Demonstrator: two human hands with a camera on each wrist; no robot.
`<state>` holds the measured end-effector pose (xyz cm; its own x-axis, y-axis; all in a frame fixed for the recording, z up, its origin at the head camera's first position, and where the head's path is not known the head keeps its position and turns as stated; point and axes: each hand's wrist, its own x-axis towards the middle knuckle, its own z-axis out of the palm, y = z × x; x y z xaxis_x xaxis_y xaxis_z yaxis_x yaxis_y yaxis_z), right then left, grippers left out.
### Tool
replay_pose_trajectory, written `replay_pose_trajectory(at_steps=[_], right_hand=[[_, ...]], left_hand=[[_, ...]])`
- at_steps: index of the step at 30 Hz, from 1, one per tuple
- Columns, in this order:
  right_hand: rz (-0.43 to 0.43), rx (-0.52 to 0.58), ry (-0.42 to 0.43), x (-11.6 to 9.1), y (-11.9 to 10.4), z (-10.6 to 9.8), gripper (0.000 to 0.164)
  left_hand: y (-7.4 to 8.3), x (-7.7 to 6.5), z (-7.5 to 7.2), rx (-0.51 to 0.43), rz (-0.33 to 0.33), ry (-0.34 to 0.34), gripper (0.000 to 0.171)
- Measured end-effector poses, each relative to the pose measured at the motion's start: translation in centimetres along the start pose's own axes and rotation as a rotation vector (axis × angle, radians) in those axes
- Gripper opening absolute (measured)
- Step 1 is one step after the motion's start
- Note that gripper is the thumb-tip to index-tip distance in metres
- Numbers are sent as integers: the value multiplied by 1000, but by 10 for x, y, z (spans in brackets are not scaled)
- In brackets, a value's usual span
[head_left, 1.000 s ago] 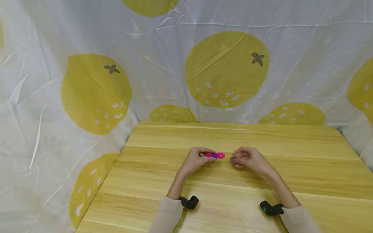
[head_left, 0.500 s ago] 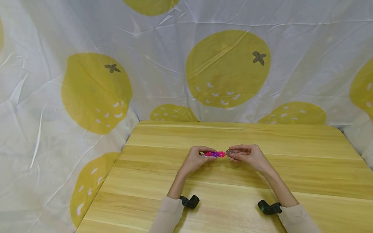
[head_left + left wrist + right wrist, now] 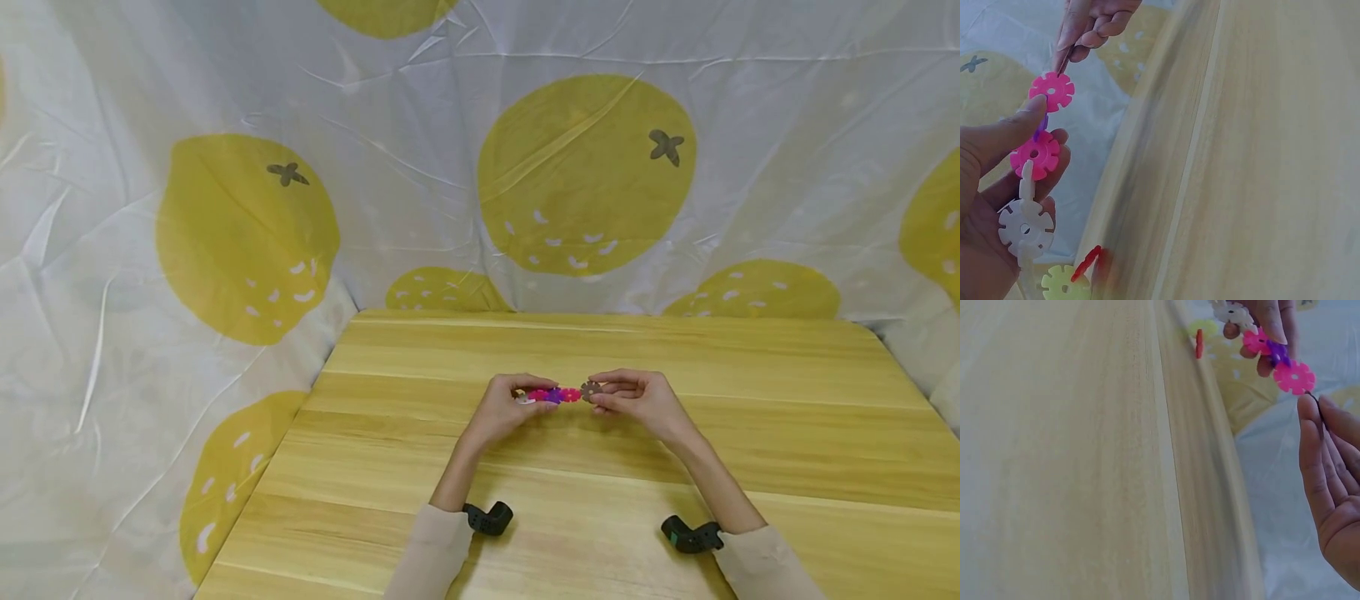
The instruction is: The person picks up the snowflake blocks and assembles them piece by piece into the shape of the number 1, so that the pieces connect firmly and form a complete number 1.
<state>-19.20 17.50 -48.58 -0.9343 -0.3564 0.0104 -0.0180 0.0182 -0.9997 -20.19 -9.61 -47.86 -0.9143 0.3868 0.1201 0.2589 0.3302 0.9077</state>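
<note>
My left hand (image 3: 504, 410) pinches a chain of notched plastic snowflake discs between thumb and fingers. At its free end is a pink disc (image 3: 1052, 92); a purple disc (image 3: 1278, 354), another pink disc (image 3: 1035, 154) and white discs (image 3: 1025, 228) follow. A yellow disc (image 3: 1060, 284) and a red disc (image 3: 1087, 263) lie at the lower end in the left wrist view. In my right hand (image 3: 647, 404), thumb and fingertips pinch a dark grey-brown disc (image 3: 589, 389). Seen edge-on in the right wrist view, that disc meets the rim of the end pink disc.
Both hands are above a wooden table (image 3: 450, 467). A white cloth with yellow lemon prints (image 3: 420, 167) hangs behind the table and along its left side. Black wrist cameras (image 3: 489, 519) sit at both cuffs.
My right hand has moved left and slightly up, bringing the dark disc from a gap beside the chain to the end pink disc. The left hand has stayed nearly still.
</note>
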Motion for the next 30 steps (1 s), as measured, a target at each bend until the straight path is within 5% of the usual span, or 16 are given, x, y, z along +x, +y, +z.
replay_pose_trajectory(at_steps=[12,30], right_hand=[[-27,18,27,2,2,6,42],[-62,38,45,0,-2,16,41]], left_hand=[[1,1,1,-9,36,-77,22],[0,5,10,-55,150,45,8]])
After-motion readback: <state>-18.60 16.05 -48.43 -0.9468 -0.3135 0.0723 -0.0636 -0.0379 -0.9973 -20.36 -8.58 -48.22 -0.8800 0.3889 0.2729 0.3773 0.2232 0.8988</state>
